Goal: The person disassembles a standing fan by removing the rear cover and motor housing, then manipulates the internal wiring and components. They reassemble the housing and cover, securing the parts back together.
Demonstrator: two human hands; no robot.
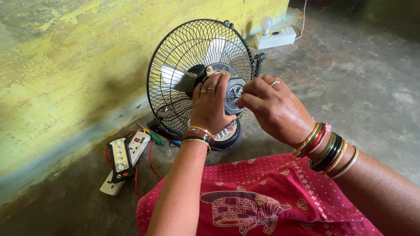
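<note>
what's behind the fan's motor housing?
Behind the motor housing, through the wire guard, pale blades show, then the yellow wall. The left hand and right hand cover the hub and lower blades.

Both hands (213,105) (271,107) on fan motor (234,89), concrete floor

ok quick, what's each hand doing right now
Left hand: closed around the dark round motor housing of the black wire-caged table fan.
Right hand: fingertips pinched at that housing; contents hidden.
</note>
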